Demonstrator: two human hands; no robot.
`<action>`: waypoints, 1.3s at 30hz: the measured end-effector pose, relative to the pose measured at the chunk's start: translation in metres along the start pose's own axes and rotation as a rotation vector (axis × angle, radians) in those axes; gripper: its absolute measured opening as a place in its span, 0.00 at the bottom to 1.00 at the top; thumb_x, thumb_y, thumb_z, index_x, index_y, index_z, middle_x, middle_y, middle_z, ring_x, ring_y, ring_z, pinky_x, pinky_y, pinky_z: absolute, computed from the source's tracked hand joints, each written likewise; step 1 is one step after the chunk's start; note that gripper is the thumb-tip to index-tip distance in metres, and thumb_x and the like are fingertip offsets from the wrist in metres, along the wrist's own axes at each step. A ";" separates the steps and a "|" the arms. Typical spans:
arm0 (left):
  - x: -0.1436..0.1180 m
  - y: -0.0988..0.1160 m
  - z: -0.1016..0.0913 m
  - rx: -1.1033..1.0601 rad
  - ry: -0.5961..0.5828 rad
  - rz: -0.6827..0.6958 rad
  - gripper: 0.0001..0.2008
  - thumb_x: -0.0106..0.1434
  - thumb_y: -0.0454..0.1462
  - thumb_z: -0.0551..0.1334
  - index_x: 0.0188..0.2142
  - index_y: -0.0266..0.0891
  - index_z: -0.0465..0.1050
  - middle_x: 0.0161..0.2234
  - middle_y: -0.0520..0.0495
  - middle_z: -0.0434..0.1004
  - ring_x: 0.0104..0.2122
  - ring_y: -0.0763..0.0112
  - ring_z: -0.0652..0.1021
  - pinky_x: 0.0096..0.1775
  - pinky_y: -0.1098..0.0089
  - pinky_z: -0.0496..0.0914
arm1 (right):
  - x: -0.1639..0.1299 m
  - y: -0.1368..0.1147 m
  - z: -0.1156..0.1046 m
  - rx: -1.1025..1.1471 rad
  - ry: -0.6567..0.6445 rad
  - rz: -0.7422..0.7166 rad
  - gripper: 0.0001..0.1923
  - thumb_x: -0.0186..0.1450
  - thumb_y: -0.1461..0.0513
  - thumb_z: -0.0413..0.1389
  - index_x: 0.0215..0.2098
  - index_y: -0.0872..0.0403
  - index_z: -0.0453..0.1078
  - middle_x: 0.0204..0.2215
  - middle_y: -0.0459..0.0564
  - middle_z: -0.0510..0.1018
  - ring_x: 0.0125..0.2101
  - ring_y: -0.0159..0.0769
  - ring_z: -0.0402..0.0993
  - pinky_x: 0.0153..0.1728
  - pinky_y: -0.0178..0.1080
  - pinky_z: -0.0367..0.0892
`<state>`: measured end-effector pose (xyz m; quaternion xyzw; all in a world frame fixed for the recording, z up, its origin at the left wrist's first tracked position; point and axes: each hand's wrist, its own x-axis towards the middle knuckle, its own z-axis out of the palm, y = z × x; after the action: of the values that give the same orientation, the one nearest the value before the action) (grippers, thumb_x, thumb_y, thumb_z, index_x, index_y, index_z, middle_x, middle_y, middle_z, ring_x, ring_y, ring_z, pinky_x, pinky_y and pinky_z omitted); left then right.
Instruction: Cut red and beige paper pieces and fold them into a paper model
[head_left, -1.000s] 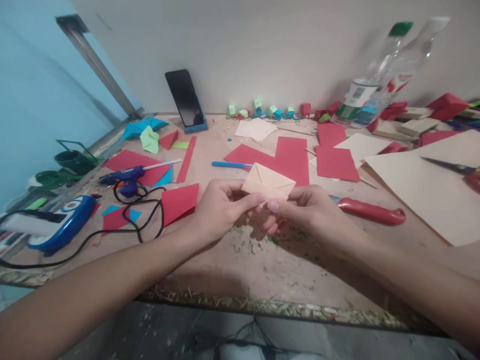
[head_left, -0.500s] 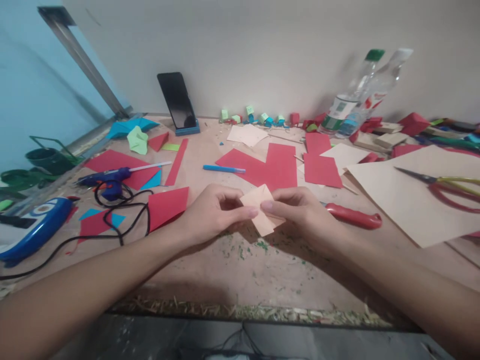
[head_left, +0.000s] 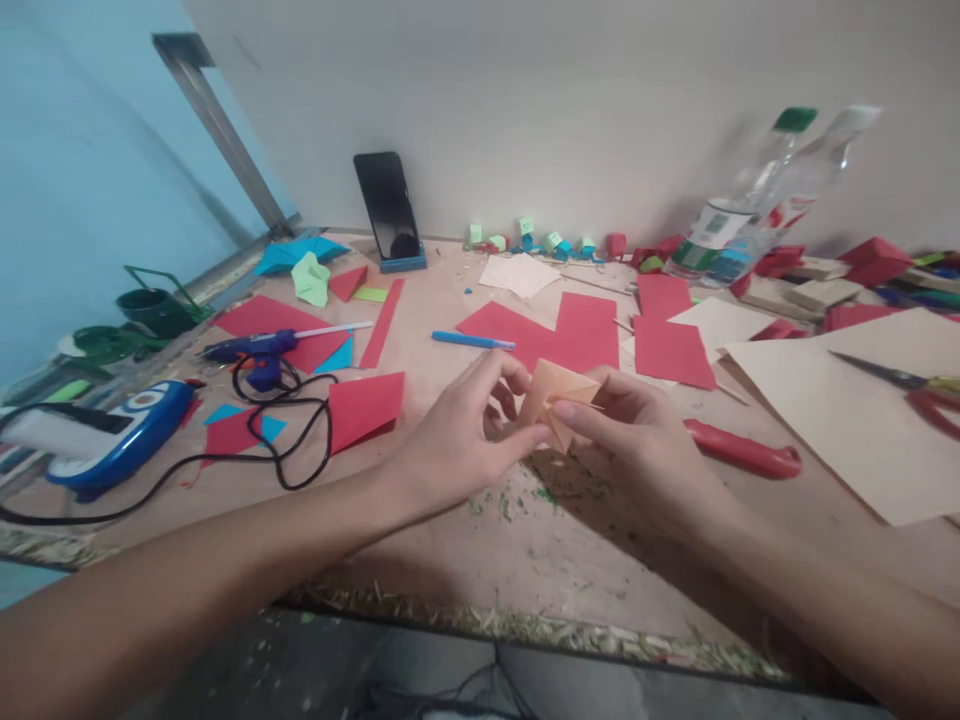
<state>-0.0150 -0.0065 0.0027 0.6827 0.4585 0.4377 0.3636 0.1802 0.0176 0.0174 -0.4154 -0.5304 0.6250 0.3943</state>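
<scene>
A small folded piece of peach paper (head_left: 556, 393) is held just above the table between both hands. My left hand (head_left: 469, 435) pinches its left side with thumb and fingers. My right hand (head_left: 637, 440) grips its right side, thumb on top. The paper shows diagonal creases and is turned on edge, partly hidden by my fingers. Green crumbs lie on the table (head_left: 525, 530) below the hands.
Red paper sheets (head_left: 577, 330), a blue pen (head_left: 472, 341), a red-handled knife (head_left: 742, 452), scissors (head_left: 907, 385) on a large beige sheet (head_left: 847, 410), a blue glue gun (head_left: 259, 350) with black cord, a propped phone (head_left: 388, 208), and plastic bottles (head_left: 742, 215) at the back right.
The folded paper has been turned in my hands, from lying flat like an envelope to a narrower, on-edge pose. Both hands stayed on it and shifted slightly right.
</scene>
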 end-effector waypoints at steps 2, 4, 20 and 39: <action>-0.001 -0.002 0.001 -0.197 -0.015 -0.038 0.11 0.69 0.37 0.65 0.47 0.44 0.66 0.45 0.49 0.72 0.41 0.71 0.76 0.44 0.68 0.72 | 0.002 0.001 -0.002 0.061 0.020 0.035 0.15 0.59 0.55 0.73 0.30 0.52 0.72 0.27 0.45 0.79 0.28 0.33 0.72 0.32 0.38 0.64; -0.001 -0.003 0.001 -0.343 -0.004 -0.053 0.12 0.71 0.36 0.63 0.51 0.45 0.64 0.47 0.49 0.73 0.44 0.71 0.77 0.46 0.69 0.73 | 0.005 0.003 -0.005 0.123 0.033 0.067 0.15 0.58 0.56 0.73 0.30 0.52 0.72 0.26 0.43 0.76 0.27 0.32 0.70 0.31 0.37 0.63; -0.001 0.004 -0.001 -0.444 -0.045 -0.203 0.23 0.66 0.40 0.67 0.57 0.47 0.61 0.41 0.50 0.76 0.38 0.67 0.79 0.40 0.67 0.74 | 0.006 0.003 -0.009 0.115 0.007 0.053 0.16 0.57 0.58 0.73 0.25 0.51 0.70 0.21 0.41 0.72 0.21 0.29 0.64 0.24 0.36 0.58; 0.017 -0.004 -0.013 -0.299 0.176 -0.262 0.11 0.55 0.38 0.75 0.32 0.38 0.77 0.28 0.51 0.80 0.26 0.73 0.78 0.31 0.72 0.72 | 0.013 0.001 -0.016 0.027 -0.056 0.097 0.18 0.59 0.48 0.72 0.29 0.52 0.76 0.28 0.46 0.77 0.26 0.32 0.70 0.30 0.39 0.69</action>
<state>-0.0255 0.0121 0.0079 0.5148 0.5034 0.5076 0.4731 0.1908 0.0347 0.0133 -0.4176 -0.5120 0.6620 0.3540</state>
